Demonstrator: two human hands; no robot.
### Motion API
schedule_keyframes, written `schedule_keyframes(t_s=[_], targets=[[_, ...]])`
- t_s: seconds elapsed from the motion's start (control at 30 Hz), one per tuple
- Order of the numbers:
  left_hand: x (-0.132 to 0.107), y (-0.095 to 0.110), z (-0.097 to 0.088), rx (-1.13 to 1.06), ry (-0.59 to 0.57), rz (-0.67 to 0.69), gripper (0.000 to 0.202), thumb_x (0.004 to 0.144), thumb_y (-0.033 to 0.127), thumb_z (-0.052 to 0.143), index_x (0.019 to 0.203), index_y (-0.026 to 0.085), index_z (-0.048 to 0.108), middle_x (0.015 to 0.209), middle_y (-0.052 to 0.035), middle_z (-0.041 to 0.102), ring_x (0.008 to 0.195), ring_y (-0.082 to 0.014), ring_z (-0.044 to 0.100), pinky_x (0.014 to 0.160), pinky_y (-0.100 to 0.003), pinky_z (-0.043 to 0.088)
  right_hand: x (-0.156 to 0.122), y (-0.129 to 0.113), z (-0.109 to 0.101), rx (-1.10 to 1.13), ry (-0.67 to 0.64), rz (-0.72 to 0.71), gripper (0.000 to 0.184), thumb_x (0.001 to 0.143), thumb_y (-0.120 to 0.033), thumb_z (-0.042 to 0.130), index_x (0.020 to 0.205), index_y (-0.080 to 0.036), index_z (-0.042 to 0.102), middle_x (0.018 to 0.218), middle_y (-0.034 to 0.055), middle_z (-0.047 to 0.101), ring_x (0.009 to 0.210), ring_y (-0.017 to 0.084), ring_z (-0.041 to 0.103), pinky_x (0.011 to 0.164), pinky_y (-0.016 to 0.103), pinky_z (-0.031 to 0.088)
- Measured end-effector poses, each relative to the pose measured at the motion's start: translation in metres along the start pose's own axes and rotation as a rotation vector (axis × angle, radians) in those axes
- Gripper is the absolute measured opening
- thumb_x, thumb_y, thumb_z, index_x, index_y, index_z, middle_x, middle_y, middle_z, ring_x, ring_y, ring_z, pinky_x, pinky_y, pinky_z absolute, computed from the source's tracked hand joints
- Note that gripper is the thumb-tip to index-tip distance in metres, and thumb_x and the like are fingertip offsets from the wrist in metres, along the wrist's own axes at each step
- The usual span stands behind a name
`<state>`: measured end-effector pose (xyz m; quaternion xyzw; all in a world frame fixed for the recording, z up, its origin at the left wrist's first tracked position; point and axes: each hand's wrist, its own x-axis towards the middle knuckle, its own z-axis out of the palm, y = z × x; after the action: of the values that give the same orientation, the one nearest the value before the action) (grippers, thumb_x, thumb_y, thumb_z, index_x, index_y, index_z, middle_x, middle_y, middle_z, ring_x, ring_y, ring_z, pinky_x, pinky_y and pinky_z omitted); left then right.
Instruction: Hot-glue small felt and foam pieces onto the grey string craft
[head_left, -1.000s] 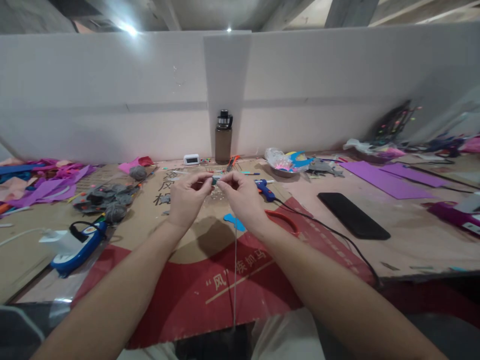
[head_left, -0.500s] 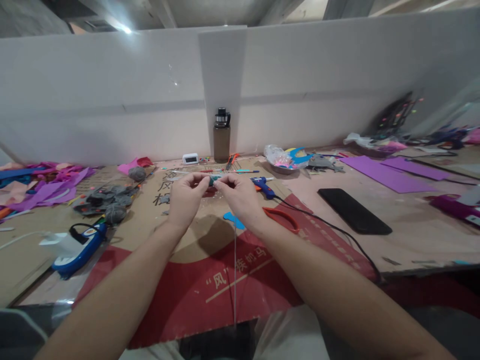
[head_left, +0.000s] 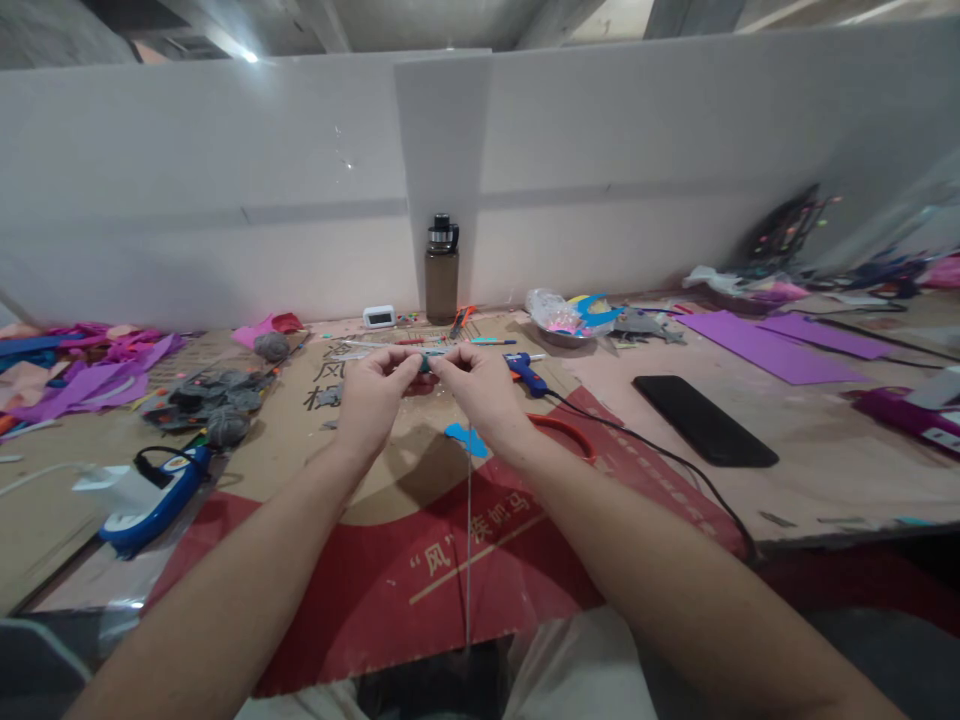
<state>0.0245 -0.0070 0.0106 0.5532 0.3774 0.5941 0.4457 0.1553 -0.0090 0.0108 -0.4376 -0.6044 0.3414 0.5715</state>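
Note:
My left hand and my right hand meet over the middle of the cardboard sheet. Both pinch a small dark teal piece between thumb and forefinger; its kind is mostly hidden by the fingertips. Below my right hand lies a bright blue cut-out, and a thin pale string runs down from there toward the front edge. Just right of my right hand is a blue glue gun with a black cord. Red-orange handles lie partly behind my right forearm.
A water bottle and a small white digital clock stand at the back. A bowl holds plastic wrap and coloured pieces. Right lie a black phone and purple sheets; left, grey yarn, scraps and a blue power strip.
Both hands keep pinching the teal piece at nearly the same spot, with only a slight shift of the fingers. The whole view has drifted a little.

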Motion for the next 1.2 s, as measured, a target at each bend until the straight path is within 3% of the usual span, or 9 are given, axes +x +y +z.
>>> schedule_keyframes(t_s=[0.13, 0.3, 0.43, 0.63, 0.87, 1.2], targets=[[-0.001, 0.002, 0.001, -0.027, -0.015, -0.019, 0.021, 0.073, 0.032, 0.069, 0.083, 0.014, 0.065, 0.074, -0.0044, 0.069, 0.063, -0.0134, 0.065, 0.066, -0.030, 0.055, 0.000, 0.002, 0.000, -0.007, 0.036, 0.002, 0.020, 0.075, -0.034, 0.059, 0.064, -0.018, 0.053, 0.061, -0.0030, 0.051, 0.059, 0.010, 0.044, 0.057, 0.025, 0.034], [-0.002, 0.006, 0.002, -0.041, -0.006, -0.088, 0.019, 0.070, 0.030, 0.070, 0.081, 0.014, 0.064, 0.067, -0.0019, 0.065, 0.056, -0.0112, 0.060, 0.057, -0.025, 0.050, 0.000, 0.004, 0.001, 0.037, 0.041, -0.045, 0.018, 0.074, -0.033, 0.060, 0.086, -0.020, 0.057, 0.061, -0.0065, 0.045, 0.057, 0.010, 0.042, 0.054, 0.024, 0.033], [-0.001, 0.007, 0.002, -0.085, -0.033, -0.140, 0.017, 0.069, 0.027, 0.071, 0.079, 0.015, 0.065, 0.063, -0.0007, 0.061, 0.053, -0.0094, 0.056, 0.046, -0.020, 0.042, 0.000, 0.004, 0.001, 0.031, 0.013, -0.028, 0.015, 0.075, -0.032, 0.059, 0.073, -0.018, 0.058, 0.061, -0.0039, 0.048, 0.056, 0.010, 0.040, 0.053, 0.024, 0.031], [0.000, 0.010, 0.002, -0.220, -0.079, -0.214, 0.018, 0.068, 0.026, 0.071, 0.082, 0.015, 0.068, 0.059, 0.0003, 0.056, 0.052, -0.0074, 0.051, 0.041, -0.018, 0.032, 0.004, 0.009, 0.000, 0.101, 0.045, 0.028, 0.019, 0.075, -0.037, 0.059, 0.072, -0.019, 0.056, 0.057, -0.0058, 0.039, 0.052, 0.009, 0.033, 0.051, 0.023, 0.028], [0.002, 0.001, 0.002, -0.155, -0.047, -0.220, 0.026, 0.061, 0.028, 0.076, 0.081, 0.016, 0.066, 0.055, 0.0035, 0.052, 0.045, -0.0055, 0.044, 0.039, -0.017, 0.026, -0.001, 0.007, 0.002, 0.098, 0.032, 0.028, 0.018, 0.074, -0.036, 0.060, 0.072, -0.019, 0.056, 0.059, -0.0051, 0.042, 0.054, 0.009, 0.034, 0.052, 0.024, 0.028], [0.002, 0.001, -0.002, -0.040, -0.012, -0.158, 0.016, 0.068, 0.030, 0.068, 0.074, 0.016, 0.062, 0.046, 0.0057, 0.043, 0.039, -0.0049, 0.033, 0.039, -0.019, 0.017, -0.003, 0.011, 0.005, 0.072, -0.069, 0.019, 0.019, 0.076, -0.039, 0.059, 0.074, -0.020, 0.057, 0.057, -0.0055, 0.043, 0.051, 0.009, 0.035, 0.051, 0.024, 0.029]])
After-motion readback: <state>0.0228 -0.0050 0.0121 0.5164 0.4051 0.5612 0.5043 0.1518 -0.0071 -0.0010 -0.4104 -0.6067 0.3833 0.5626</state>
